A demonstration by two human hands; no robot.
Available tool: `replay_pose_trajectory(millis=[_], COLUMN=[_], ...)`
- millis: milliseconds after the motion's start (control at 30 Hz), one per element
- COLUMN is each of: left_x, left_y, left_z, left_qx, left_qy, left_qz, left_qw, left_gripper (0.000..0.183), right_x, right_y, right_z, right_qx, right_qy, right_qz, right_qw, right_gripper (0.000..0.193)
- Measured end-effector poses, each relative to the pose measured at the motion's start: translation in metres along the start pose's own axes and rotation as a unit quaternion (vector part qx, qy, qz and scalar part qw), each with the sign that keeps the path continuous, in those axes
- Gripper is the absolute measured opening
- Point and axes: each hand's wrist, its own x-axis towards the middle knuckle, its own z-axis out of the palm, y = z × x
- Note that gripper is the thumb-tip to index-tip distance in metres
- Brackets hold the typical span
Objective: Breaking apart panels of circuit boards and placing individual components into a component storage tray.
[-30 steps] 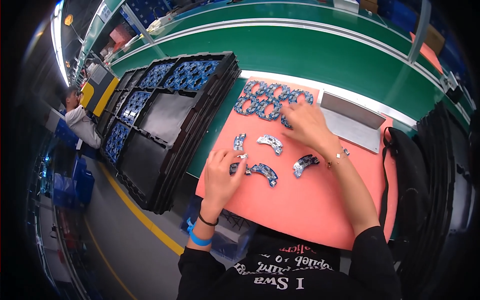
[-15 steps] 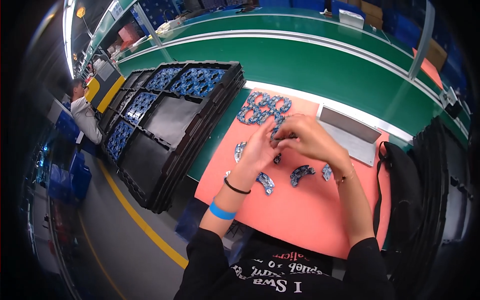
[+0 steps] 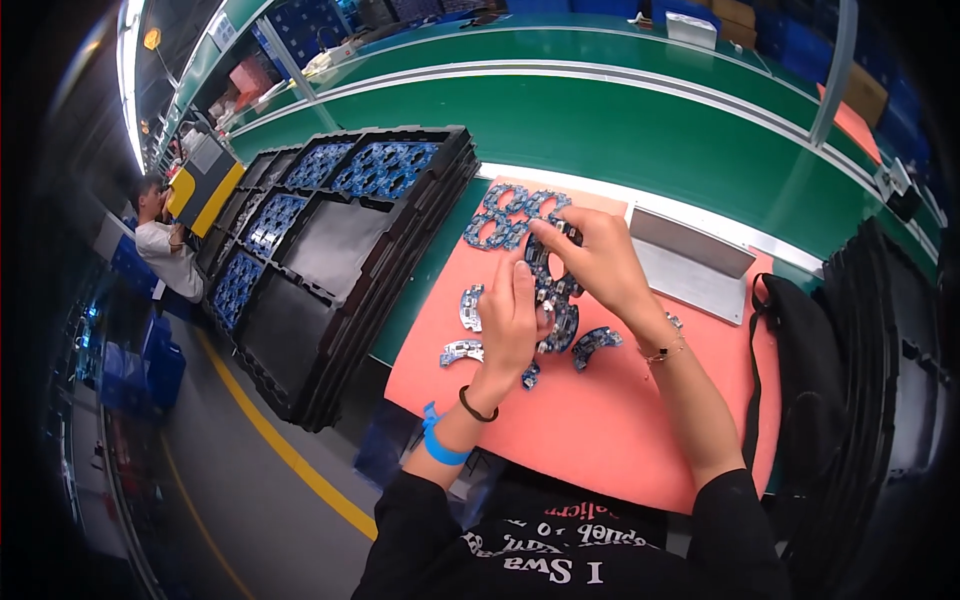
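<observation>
Both hands grip a dark blue circuit board panel point(image 3: 545, 283) with ring-shaped cut-outs, held upright-ish above a pink mat point(image 3: 560, 440). My left hand point(image 3: 510, 318) closes on its lower left part, thumb and fingers pressed together. On the upper right edge, my right hand point(image 3: 603, 258) pinches the panel between thumb and fingers. Just behind lies another blue ring-shaped board panel point(image 3: 487, 232), flat on the mat. Loose curved board pieces lie around my hands: a blue arc piece point(image 3: 597, 347) to the right, a whitish arc piece point(image 3: 462, 352) and another curved piece point(image 3: 471, 308) to the left.
Stacked black trays point(image 3: 345, 285) stand at the left, some compartments holding blue boards. A metal angle plate point(image 3: 690, 262) sits at the mat's back right. A black bag point(image 3: 800, 380) and more black trays point(image 3: 870, 340) are on the right. Another person point(image 3: 165, 245) is at far left.
My hands have moved apart, the left one lower, and the board panel between them now shows clearly. A whitish arc piece has come into view beside my left hand.
</observation>
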Motion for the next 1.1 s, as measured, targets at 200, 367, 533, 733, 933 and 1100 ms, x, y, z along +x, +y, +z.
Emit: replay_pose_trajectory(millis=[200,367,533,733,933,1100], left_x=[0.002,0.000,0.001,-0.006,-0.001,0.001], left_y=[-0.017,-0.024,-0.033,-0.028,-0.027,-0.015], left_z=[-0.002,-0.003,-0.002,0.001,0.000,-0.001], left_qx=[0.044,0.026,0.081,0.010,0.056,-0.092], left_qy=[0.022,0.031,0.051,0.031,0.062,0.016], left_qz=[0.039,0.033,0.094,-0.004,0.132,-0.022], left_qw=[0.998,0.999,0.991,0.999,0.988,0.995], left_gripper=[0.037,0.044,0.043,0.042,0.049,0.050], right_x=[0.006,0.005,0.007,0.008,0.004,0.009], right_y=[0.020,0.020,0.027,0.037,0.032,0.016], right_z=[0.008,0.009,0.007,0.010,0.007,-0.017], right_qx=[0.129,0.201,0.211,0.231,0.297,0.170], right_qy=[-0.044,-0.081,-0.099,-0.124,-0.164,-0.108], right_qz=[0.077,0.118,0.096,0.096,0.200,0.072], right_qw=[0.988,0.969,0.968,0.960,0.919,0.977], right_gripper=[0.037,0.037,0.037,0.037,0.039,0.029])
